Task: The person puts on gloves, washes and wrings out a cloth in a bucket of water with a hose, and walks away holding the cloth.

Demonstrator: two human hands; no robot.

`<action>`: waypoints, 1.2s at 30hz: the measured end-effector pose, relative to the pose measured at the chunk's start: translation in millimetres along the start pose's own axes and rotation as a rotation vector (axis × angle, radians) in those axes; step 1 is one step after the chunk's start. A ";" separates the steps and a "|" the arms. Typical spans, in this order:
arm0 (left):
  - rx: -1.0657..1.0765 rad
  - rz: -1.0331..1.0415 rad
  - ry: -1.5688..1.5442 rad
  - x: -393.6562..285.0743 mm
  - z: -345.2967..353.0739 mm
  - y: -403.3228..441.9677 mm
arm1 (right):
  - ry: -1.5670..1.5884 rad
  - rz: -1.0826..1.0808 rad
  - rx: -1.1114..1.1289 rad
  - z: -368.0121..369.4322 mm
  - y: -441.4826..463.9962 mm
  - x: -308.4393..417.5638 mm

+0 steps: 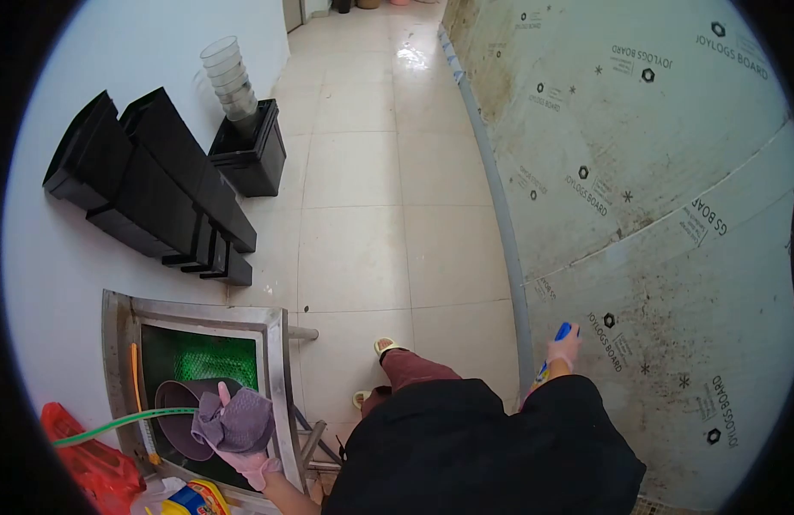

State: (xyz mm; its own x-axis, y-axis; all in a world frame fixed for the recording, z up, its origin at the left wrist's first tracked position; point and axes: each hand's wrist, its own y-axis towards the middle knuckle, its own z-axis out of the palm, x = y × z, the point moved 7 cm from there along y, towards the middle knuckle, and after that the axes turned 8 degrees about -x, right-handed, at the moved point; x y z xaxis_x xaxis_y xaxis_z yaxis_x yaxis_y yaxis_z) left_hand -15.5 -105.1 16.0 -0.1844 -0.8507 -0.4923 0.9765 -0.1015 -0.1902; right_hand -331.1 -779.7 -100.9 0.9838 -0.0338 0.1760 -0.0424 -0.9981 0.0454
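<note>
My left hand (252, 464), in a pink glove, is closed on a grey-purple cloth (246, 422) at the metal sink (277, 360). Behind the cloth, a dark round bucket (175, 439) stands in the basin, with a green hose (126, 421) running into its mouth. Over at the right, beside the grey-green board wall, my right hand (564, 349), also in a pink glove, grips a spray bottle (568, 330) with a blue head. Its body is mostly hidden behind my hand and sleeve. Green mesh (215, 355) lines the far part of the basin.
Stacked black bins (165, 197) stand along the left wall. Beyond them, a black box (252, 163) holds stacked clear containers (227, 73). A red plastic bag (88, 463) and a yellow-blue bottle (195, 499) are near the sink. The tiled floor (354, 172) runs ahead between the walls.
</note>
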 end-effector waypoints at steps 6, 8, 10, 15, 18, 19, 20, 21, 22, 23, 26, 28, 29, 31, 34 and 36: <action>-0.477 0.039 -0.151 10.5 0.2 14.4 | -0.059 0.096 0.103 9.0 -47.3 -48.6; -0.489 0.051 -0.155 10.2 4.6 13.6 | 0.007 0.057 0.096 11.9 -48.4 -27.6; -0.525 0.080 -0.206 9.7 13.5 5.2 | 0.122 -0.013 0.089 16.0 -46.3 2.7; -0.475 0.094 -0.187 -3.5 -2.9 -16.4 | 0.344 -0.292 -0.068 13.3 3.9 142.6; -0.494 0.169 -0.224 -17.6 -18.7 -38.3 | 0.481 -0.357 -0.174 -33.8 30.6 235.3; -0.502 0.199 -0.239 -22.5 -23.7 -45.8 | 0.485 -0.364 -0.178 -52.9 31.6 262.9; -0.501 0.217 -0.253 -26.8 -26.9 -53.9 | 0.491 -0.373 -0.182 -74.0 25.6 287.0; -0.528 0.253 -0.276 -32.3 -30.7 -65.3 | 0.504 -0.396 -0.180 -76.6 23.9 305.6; -0.557 0.292 -0.297 -39.0 -35.2 -78.2 | 0.546 -0.465 -0.223 -78.5 20.0 325.6; -0.585 0.335 -0.320 -45.5 -42.0 -91.9 | 0.591 -0.535 -0.265 -79.9 13.1 345.5; -0.471 0.640 0.148 -83.2 -122.9 -121.8 | 0.725 -0.758 -0.249 -93.5 -46.6 398.8; -0.473 0.807 0.392 -96.4 -121.1 -162.3 | 0.860 -0.996 -0.129 -101.6 -113.5 427.7; -0.502 0.748 0.190 -96.3 -114.1 -174.8 | 0.878 -1.050 -0.093 -102.0 -142.7 440.5; -0.515 0.645 -0.222 -97.5 -86.8 -189.8 | 0.985 -1.156 0.051 -102.1 -204.0 466.7; -0.577 0.750 -0.271 -110.4 -92.2 -229.4 | 1.106 -1.324 0.217 -118.7 -303.8 499.9; -0.605 0.808 -0.298 -111.9 -100.2 -256.1 | 1.229 -1.439 0.311 -139.4 -369.6 514.9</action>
State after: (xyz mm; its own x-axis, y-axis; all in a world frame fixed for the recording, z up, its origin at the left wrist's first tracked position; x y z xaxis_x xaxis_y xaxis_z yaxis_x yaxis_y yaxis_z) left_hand -256.1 67.8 34.7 0.6120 -0.6515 -0.4484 0.5631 0.7570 -0.3313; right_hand 166.9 -420.9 109.9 -0.4090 0.6156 0.6736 0.7369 -0.2126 0.6418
